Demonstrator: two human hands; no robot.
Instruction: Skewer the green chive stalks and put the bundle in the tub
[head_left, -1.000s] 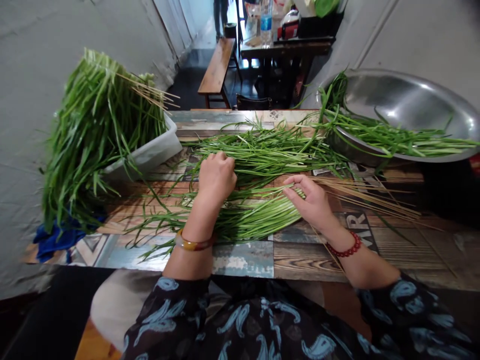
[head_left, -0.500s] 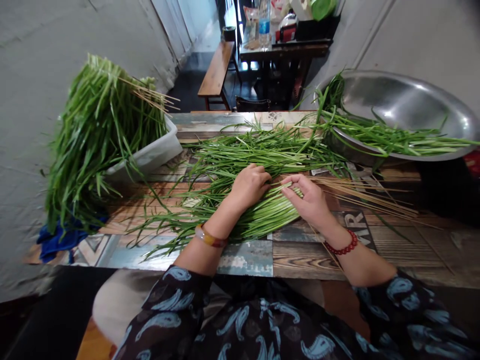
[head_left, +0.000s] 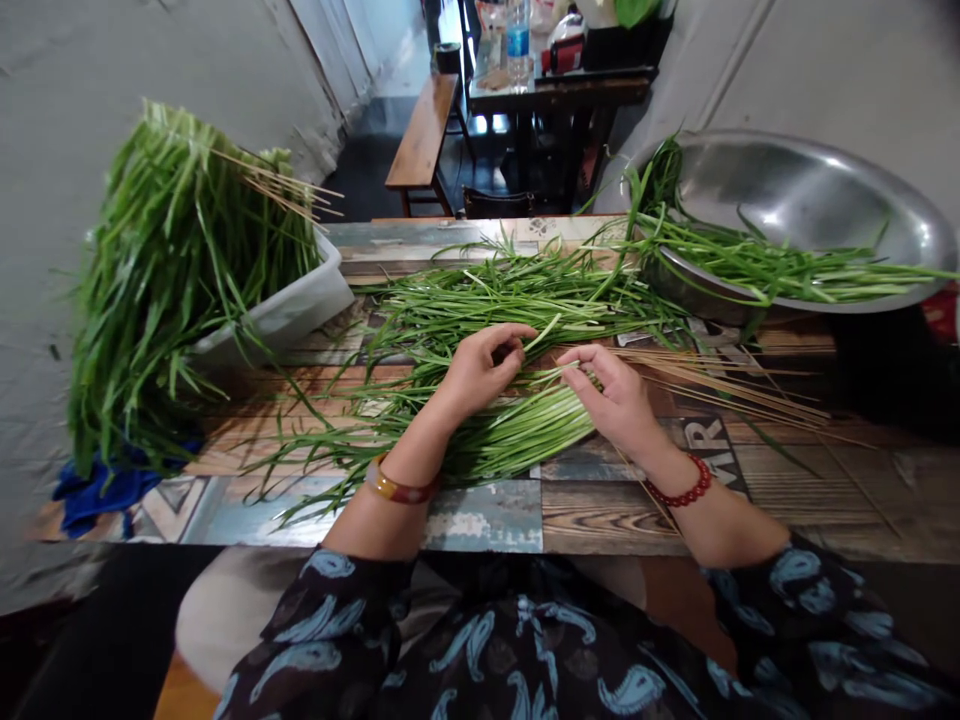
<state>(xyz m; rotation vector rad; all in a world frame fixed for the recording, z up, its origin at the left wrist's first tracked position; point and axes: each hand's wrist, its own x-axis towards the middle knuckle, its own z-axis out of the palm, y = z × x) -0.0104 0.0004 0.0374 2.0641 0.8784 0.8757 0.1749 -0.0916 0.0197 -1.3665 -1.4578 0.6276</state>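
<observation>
A bunch of garlic chives (head_left: pixel 517 435) lies on the table with its pale cut ends lined up towards the right. My left hand (head_left: pixel 484 365) is closed on a single chive stem (head_left: pixel 543 338), whose pale end sticks up past the fingertips. Thumb and fingers of my right hand (head_left: pixel 611 400) pinch the topmost chive ends at the bunch's upper right. A thin bamboo skewer (head_left: pixel 656 500) comes out from below my right hand and slants towards the table's front edge. Whether it runs through the chives is hidden. Behind both hands spreads a loose pile of chives (head_left: pixel 487 295).
Loose skewers (head_left: pixel 742 385) lie to the right. A steel basin (head_left: pixel 817 160) with chives stands back right. At left, a white plastic tub (head_left: pixel 277 310) carries a tall heap of skewered chives (head_left: pixel 180 240); a blue cloth (head_left: pixel 105 495) lies beneath. Beyond are a bench (head_left: pixel 424 135) and another table (head_left: pixel 555 95).
My left hand has lifted slightly off the bunch and moved left, now with one chive stem in its fingers. My right hand stays at the chive ends. The view has shifted a little.
</observation>
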